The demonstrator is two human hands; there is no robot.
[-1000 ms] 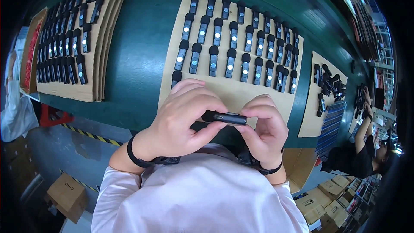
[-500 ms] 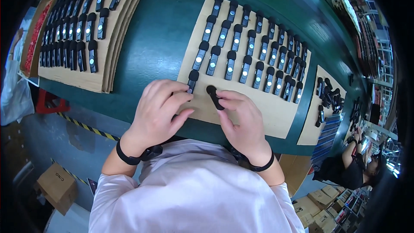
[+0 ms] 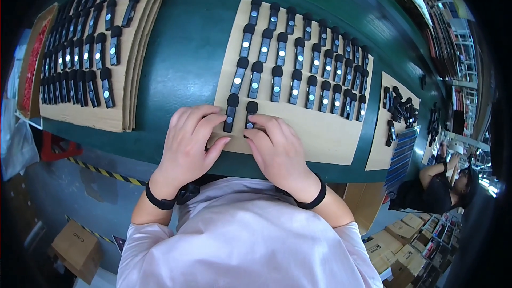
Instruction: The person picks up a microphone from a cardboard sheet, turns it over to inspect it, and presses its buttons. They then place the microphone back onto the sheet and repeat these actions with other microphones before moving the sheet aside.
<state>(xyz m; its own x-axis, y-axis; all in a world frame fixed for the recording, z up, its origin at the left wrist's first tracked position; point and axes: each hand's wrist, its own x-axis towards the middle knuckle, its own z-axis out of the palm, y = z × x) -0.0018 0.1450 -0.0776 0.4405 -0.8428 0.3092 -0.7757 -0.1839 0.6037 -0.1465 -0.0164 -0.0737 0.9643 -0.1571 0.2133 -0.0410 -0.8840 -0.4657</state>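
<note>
Rows of small black microphones with round foam tips lie on a sheet of cardboard (image 3: 325,137). In the nearest row, two microphones lie side by side, partly behind my fingers. My right hand (image 3: 278,144) has thumb and fingers closed round the lower part of the right one, a microphone (image 3: 252,109) lying on the card. Beside the left one, another microphone (image 3: 231,113), is my left hand (image 3: 188,141), fingers curved and thumb apart, holding nothing. Its fingertips are close to that microphone's edge; I cannot tell whether they touch.
At the left, stacked cardboard sheets (image 3: 130,93) carry more microphones, beside a box of red pieces (image 3: 30,77). A smaller card (image 3: 377,152) on the right bears a heap of microphones. The green table (image 3: 178,48) lies underneath. A person in black (image 3: 432,189) works at far right.
My right hand has moved left with its microphone, which was tilted and now lies upright in line beside the other. My left hand has drawn slightly off the left microphone, uncovering more of it.
</note>
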